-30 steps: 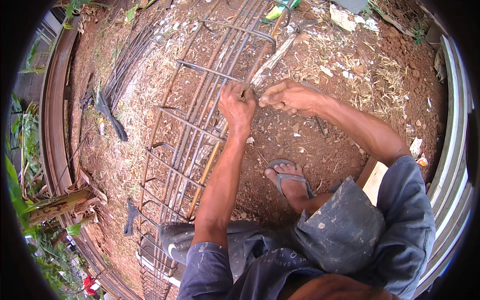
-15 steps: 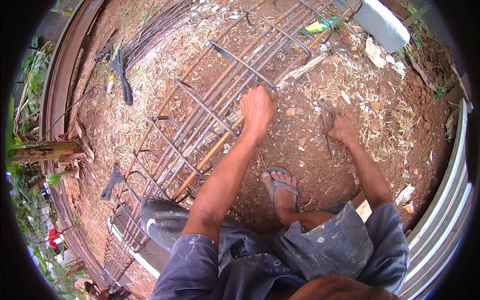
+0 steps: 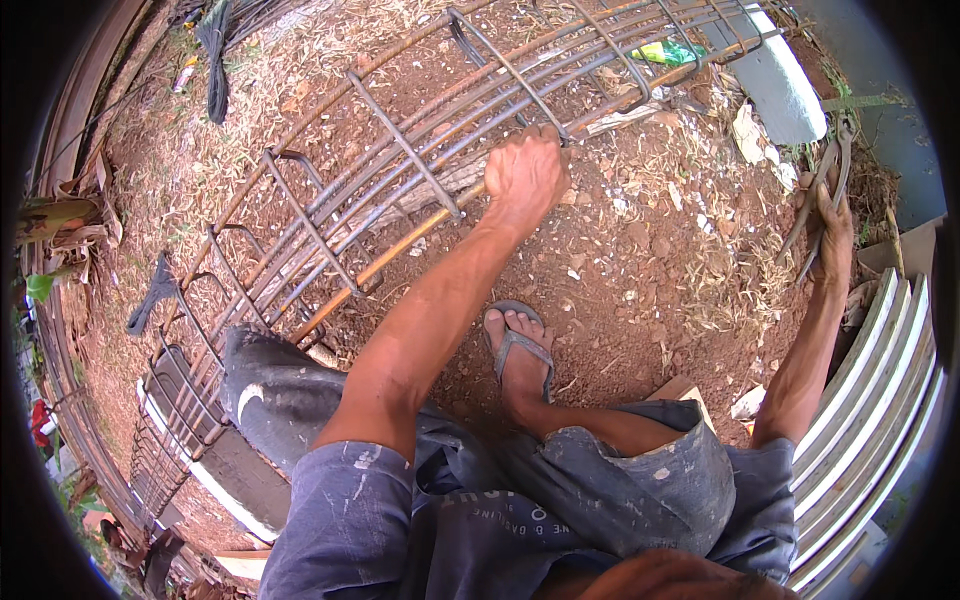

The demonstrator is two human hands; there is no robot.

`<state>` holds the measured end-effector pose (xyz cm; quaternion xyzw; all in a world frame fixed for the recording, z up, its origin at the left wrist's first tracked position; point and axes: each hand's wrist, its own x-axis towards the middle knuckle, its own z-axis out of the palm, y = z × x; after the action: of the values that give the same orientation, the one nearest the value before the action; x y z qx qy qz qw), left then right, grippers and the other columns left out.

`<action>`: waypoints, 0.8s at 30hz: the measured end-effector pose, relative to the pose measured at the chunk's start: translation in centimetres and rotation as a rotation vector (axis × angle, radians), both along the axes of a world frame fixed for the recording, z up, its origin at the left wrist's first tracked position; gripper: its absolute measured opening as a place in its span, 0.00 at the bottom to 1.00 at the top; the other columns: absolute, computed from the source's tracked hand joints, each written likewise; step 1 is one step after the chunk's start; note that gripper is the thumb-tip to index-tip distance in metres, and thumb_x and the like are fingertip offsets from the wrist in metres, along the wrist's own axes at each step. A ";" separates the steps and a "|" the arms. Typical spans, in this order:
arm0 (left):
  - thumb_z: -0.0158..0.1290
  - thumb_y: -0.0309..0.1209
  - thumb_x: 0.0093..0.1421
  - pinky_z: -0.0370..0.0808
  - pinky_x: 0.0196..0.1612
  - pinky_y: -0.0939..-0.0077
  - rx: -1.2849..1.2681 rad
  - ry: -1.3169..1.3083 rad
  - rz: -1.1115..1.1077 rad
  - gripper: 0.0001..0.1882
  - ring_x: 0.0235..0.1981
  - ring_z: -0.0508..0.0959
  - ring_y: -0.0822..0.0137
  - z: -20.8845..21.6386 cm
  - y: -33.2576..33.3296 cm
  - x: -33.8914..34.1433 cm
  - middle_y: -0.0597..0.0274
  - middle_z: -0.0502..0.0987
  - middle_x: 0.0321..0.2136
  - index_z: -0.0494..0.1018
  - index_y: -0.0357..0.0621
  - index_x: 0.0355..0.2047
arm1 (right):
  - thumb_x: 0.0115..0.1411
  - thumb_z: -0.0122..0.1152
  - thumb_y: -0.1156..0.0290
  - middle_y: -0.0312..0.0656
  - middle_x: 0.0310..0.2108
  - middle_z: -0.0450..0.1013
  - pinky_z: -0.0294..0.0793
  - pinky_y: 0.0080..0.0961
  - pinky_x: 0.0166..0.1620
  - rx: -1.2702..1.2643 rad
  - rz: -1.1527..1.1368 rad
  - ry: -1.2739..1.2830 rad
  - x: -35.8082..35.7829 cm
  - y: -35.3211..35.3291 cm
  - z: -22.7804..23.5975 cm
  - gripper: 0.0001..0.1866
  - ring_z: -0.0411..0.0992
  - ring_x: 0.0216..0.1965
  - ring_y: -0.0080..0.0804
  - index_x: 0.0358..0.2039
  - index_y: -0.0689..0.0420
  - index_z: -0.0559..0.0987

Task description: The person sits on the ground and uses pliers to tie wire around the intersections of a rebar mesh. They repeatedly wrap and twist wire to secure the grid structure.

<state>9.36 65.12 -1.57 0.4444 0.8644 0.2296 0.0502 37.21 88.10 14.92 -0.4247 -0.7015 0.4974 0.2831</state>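
Observation:
A long rebar cage [image 3: 420,234] of rusty bars and square stirrups runs diagonally across the ground in front of me. My left hand [image 3: 527,180] is closed round its near side bar, next to a stirrup corner. Out to the far right, my right hand [image 3: 832,240] grips long-handled metal pincers [image 3: 846,133] with their head pointing away from me. The pincers are clear of the cage, near the end of a pale concrete block [image 3: 782,100]. Fingers wrapped round the pincer handles are partly hidden.
Black tie-wire bundles [image 3: 153,293] lie beyond the cage at left. A green plastic wrapper [image 3: 668,52] is under its far end. Stacked pale-edged lengths [image 3: 865,370] stand close on my right. My sandalled foot [image 3: 522,355] rests on littered soil.
My right hand has swung outward and away to the right, lifting the pincers from over the bare soil. My left hand stays on the cage. The whole view has shifted slightly.

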 end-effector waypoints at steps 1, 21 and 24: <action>0.55 0.45 0.59 0.71 0.12 0.65 0.006 -0.019 -0.015 0.21 0.18 0.78 0.62 -0.2 0.6 0.2 0.49 0.77 0.26 0.75 0.34 0.32 | 0.64 0.56 0.61 0.39 0.37 0.75 0.72 0.24 0.42 0.139 0.033 -0.281 0.4 1.8 2.7 0.24 0.73 0.37 0.24 0.57 0.59 0.69; 0.52 0.35 0.56 0.69 0.08 0.70 -0.100 0.006 -0.030 0.14 0.20 0.77 0.69 -0.9 1.0 0.4 0.57 0.77 0.27 0.74 0.38 0.38 | 0.56 0.44 0.84 0.58 0.49 0.70 0.69 0.42 0.57 1.121 1.040 -1.407 -17.8 -9.4 -1.5 0.37 0.72 0.48 0.54 0.66 0.45 0.59; 0.52 0.35 0.57 0.71 0.10 0.70 -0.037 0.013 -0.038 0.14 0.19 0.77 0.68 -1.1 1.0 0.4 0.58 0.78 0.27 0.75 0.39 0.37 | 0.59 0.42 0.82 0.59 0.49 0.71 0.69 0.42 0.57 1.162 1.081 -1.479 -18.2 -10.5 -0.5 0.34 0.71 0.49 0.54 0.65 0.43 0.60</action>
<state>9.72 66.13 -2.62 0.4613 0.8602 0.2098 0.0568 18.96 77.59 14.44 -0.0553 -0.9211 -0.2309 -0.3085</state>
